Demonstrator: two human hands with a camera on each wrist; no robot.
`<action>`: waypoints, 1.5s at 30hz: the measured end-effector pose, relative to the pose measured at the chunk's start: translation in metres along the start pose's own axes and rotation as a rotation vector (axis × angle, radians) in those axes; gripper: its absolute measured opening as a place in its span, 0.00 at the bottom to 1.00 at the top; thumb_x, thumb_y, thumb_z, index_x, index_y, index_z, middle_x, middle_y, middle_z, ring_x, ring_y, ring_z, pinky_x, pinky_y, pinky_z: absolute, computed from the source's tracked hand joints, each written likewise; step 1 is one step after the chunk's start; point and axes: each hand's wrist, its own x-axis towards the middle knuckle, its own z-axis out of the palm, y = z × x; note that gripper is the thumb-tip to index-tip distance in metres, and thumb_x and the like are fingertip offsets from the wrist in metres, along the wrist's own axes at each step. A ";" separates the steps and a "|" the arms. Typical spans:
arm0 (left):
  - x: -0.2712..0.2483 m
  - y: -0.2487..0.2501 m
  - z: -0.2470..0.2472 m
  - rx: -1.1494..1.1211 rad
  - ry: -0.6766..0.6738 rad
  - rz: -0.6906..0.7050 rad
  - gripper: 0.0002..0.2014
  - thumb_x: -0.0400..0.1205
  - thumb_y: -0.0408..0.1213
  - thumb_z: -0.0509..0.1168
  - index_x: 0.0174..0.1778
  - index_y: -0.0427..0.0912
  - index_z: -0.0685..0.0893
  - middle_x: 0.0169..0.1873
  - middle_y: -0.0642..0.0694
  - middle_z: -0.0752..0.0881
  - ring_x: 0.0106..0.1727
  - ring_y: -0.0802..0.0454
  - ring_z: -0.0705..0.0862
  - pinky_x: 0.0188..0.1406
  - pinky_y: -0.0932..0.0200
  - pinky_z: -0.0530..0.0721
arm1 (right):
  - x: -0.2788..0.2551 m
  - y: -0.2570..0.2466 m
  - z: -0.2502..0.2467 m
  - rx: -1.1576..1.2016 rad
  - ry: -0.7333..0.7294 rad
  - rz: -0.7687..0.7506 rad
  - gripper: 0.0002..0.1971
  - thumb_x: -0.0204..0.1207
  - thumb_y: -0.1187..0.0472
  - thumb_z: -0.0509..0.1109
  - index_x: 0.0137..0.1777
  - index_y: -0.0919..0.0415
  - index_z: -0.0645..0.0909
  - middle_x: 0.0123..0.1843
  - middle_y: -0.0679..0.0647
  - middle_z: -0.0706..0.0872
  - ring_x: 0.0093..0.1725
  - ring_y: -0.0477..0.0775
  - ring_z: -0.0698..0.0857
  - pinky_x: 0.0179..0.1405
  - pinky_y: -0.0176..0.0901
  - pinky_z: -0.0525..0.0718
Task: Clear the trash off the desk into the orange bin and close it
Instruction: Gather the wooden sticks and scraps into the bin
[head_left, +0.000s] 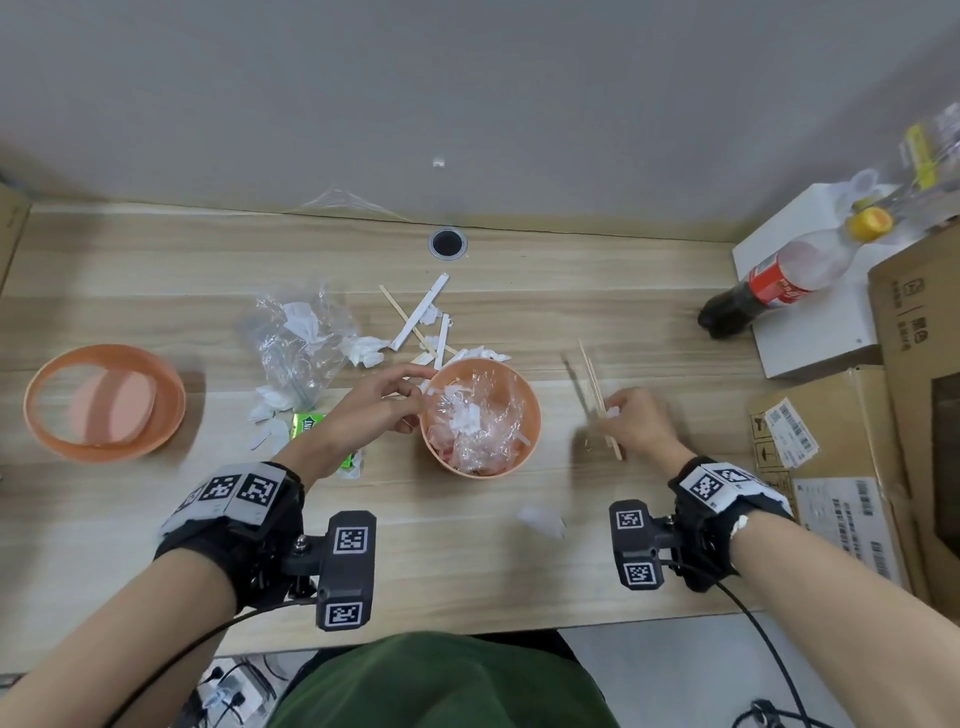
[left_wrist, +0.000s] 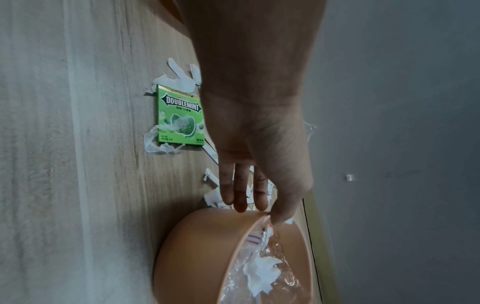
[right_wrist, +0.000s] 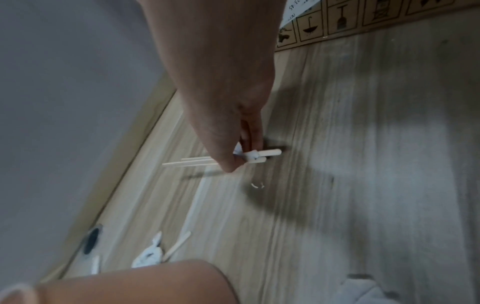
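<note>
A round orange bin (head_left: 480, 415) of smooth plastic stands mid-desk, holding crinkled clear film and white paper scraps, with the left hand (head_left: 384, 397) at its left rim, fingers loosely extended. To its right, the right hand (head_left: 636, 421) pinches thin wooden chopsticks (head_left: 597, 395). Left of the bin lies a green box reading "DOUBLEMINT" (left_wrist: 179, 117); the round orange lid (head_left: 104, 402) sits far left.

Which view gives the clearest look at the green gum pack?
The left wrist view: the gum pack lies flat on the desk, label readable, among paper scraps. In the head view it is mostly hidden behind the left forearm. The right wrist view misses it.
</note>
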 end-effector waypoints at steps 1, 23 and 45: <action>0.000 0.000 0.000 -0.001 -0.001 -0.002 0.13 0.81 0.36 0.71 0.61 0.52 0.85 0.43 0.46 0.84 0.42 0.53 0.84 0.45 0.61 0.85 | -0.002 -0.007 -0.005 0.073 -0.021 -0.025 0.17 0.68 0.60 0.78 0.56 0.61 0.84 0.49 0.53 0.83 0.49 0.52 0.82 0.51 0.43 0.81; -0.007 0.011 0.004 0.067 -0.014 0.038 0.14 0.80 0.33 0.72 0.59 0.49 0.81 0.41 0.44 0.83 0.35 0.53 0.84 0.43 0.61 0.86 | -0.086 -0.146 0.013 -0.323 -0.135 -0.556 0.12 0.70 0.69 0.67 0.53 0.62 0.83 0.43 0.51 0.82 0.45 0.54 0.80 0.41 0.39 0.71; -0.008 0.004 -0.003 0.069 -0.034 0.053 0.05 0.82 0.36 0.70 0.47 0.51 0.81 0.38 0.48 0.81 0.35 0.56 0.83 0.39 0.65 0.84 | -0.071 -0.188 0.015 -0.456 -0.297 -0.603 0.09 0.74 0.54 0.71 0.49 0.58 0.86 0.46 0.55 0.90 0.49 0.57 0.87 0.50 0.49 0.84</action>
